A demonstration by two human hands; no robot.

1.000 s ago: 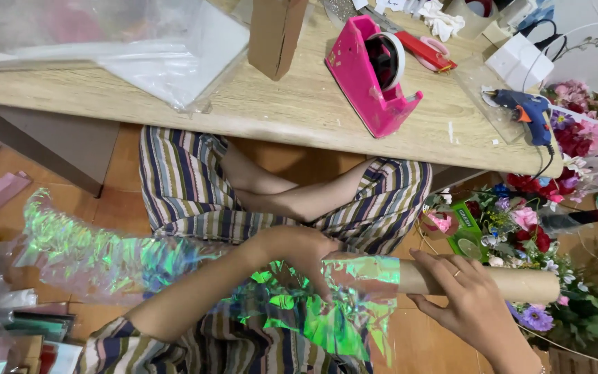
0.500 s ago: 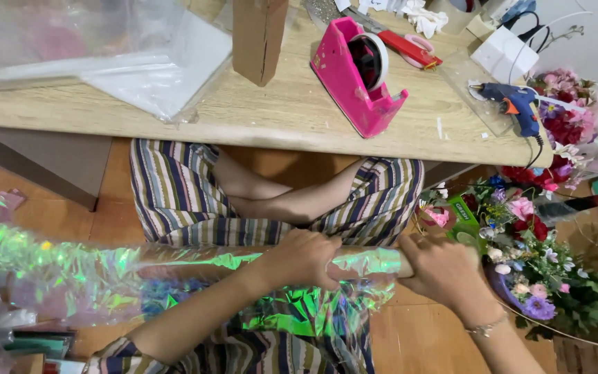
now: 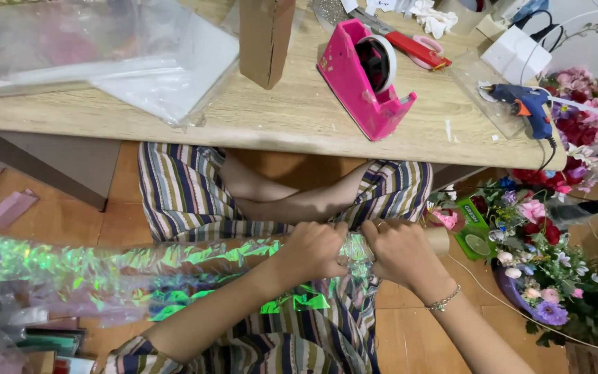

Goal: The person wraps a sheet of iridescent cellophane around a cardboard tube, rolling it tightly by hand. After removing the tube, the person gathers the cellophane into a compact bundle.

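Below table edge (image 3: 299,138) | left hand (image 3: 316,251), right hand (image 3: 399,253) grip iridescent film roll (image 3: 174,266) | flowers (image 3: 541,277) right

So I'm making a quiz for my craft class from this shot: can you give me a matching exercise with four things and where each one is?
Things:
1. pink tape dispenser
2. blue glue gun
3. iridescent film roll
4. flower bunch

Places:
A. on the floor, right of the knees
B. gripped in both hands over the lap
C. middle of the wooden table
D. near the table's right edge

Pairs: 1-C, 2-D, 3-B, 4-A
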